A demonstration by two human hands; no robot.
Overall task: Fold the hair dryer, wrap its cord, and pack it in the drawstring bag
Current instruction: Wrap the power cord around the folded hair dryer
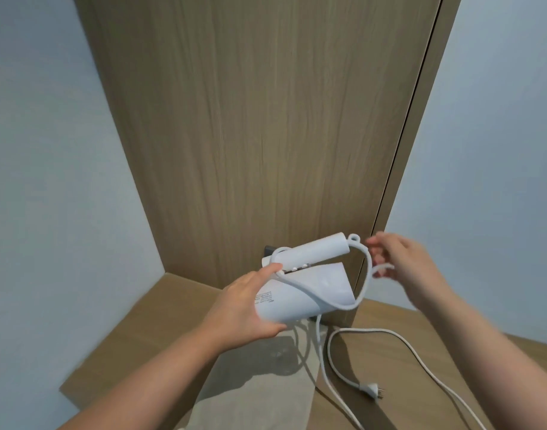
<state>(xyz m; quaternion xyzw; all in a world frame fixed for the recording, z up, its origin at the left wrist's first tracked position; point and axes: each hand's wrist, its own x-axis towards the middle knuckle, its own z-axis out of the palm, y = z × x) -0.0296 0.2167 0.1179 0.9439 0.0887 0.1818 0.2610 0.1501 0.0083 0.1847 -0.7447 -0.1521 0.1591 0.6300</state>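
Left hand (247, 305) grips smooth white folded dryer (300, 290) — rubbery cord (366, 274) looping.

One dryer (303, 287), one cord (399, 342), two hands (244, 308).

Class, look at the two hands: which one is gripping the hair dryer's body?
The left hand grips the folded hair dryer. The right hand only handles the cord beside the handle.
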